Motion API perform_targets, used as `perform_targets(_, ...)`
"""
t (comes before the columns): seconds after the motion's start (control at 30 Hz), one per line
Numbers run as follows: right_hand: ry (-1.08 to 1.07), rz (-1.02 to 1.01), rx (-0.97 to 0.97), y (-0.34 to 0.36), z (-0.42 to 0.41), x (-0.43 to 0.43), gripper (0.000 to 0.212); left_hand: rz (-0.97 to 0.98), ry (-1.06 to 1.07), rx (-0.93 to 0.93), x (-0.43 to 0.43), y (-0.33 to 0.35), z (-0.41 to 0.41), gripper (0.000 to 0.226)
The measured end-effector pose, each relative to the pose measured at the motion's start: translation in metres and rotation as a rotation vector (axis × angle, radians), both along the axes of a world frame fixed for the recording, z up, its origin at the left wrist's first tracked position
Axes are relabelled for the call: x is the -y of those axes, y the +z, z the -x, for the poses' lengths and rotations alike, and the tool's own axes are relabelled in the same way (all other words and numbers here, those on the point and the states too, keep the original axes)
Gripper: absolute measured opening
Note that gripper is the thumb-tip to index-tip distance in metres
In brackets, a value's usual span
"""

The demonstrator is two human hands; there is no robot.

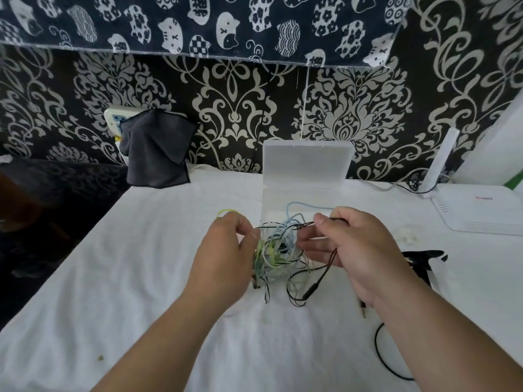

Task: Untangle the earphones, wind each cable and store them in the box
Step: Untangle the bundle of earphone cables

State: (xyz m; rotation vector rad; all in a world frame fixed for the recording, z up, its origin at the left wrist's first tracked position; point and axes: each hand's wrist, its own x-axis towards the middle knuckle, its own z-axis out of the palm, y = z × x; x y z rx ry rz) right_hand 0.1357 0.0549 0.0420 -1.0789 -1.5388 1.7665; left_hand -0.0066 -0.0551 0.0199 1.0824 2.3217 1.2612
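Observation:
A knot of earphone cables [278,254] in black, light blue and yellow-green hangs between my hands above the white cloth. My left hand [226,250] pinches the left side of the tangle, and a yellow-green loop [226,212] sticks out above its fingers. My right hand [351,247] holds a black cable [305,224] pulled out of the tangle to the right. A black inline remote [311,290] dangles below. Two jack plugs [363,308] lie on the cloth by my right wrist. The translucent plastic box [305,165] stands open behind the tangle, lid upright.
The table is covered by a white cloth [141,264]. A white router [481,210] with an antenna sits at the right. A black clip-like object [424,257] lies right of my right hand. A dark grey cloth [155,154] hangs at the back left. A black cable [385,360] loops near the front right.

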Motion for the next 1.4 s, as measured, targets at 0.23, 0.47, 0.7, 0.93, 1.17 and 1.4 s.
perform_targets(0.23,0.026,-0.062,0.011,-0.002,-0.005,-0.005,0.025,-0.103,-0.070,0.142,-0.002,0.002,-0.006,0.017)
perform_targets(0.47,0.168,-0.138,0.077,-0.005,-0.001,0.006,0.049,-0.172,-0.288,0.384,0.002,0.007,-0.011,0.049)
perform_targets(0.7,-0.053,0.000,-0.052,-0.013,0.000,-0.007,0.053,-0.125,-0.116,0.220,0.001,0.009,-0.007,0.041)
perform_targets(0.93,-0.011,0.087,-0.109,-0.016,0.000,-0.010,0.050,-0.177,-0.102,0.351,0.001,0.009,-0.004,0.009)
perform_targets(1.17,0.007,0.121,-0.129,-0.015,0.002,-0.006,0.049,-0.159,-0.042,0.347,0.003,0.011,-0.011,0.027)
perform_targets(1.4,0.060,0.117,-0.139,-0.014,0.003,-0.001,0.050,-0.147,-0.056,0.068,0.000,0.008,-0.020,0.023)
